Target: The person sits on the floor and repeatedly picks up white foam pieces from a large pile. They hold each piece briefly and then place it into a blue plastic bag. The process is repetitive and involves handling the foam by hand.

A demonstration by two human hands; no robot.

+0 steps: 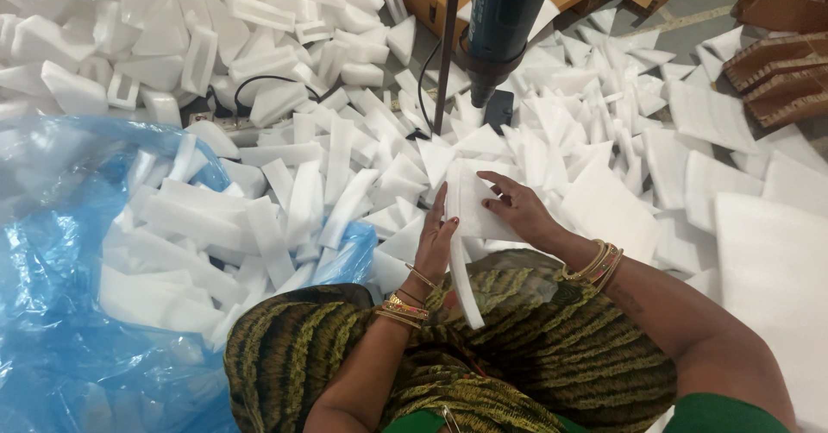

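Observation:
My left hand and my right hand both grip a white foam piece held upright above my lap. The left hand presses its near edge, and the right hand lies flat on its far face. A long narrow foam strip hangs down from the piece over my striped green and yellow garment. Gold bangles ring both wrists. A dark heat gun hangs nozzle-down on a stand just beyond the hands.
A blue plastic bag at the left holds several white foam strips. Loose foam offcuts cover the floor behind. Flat foam sheets lie at the right, brown cardboard pieces at the far right. A black cable runs through the offcuts.

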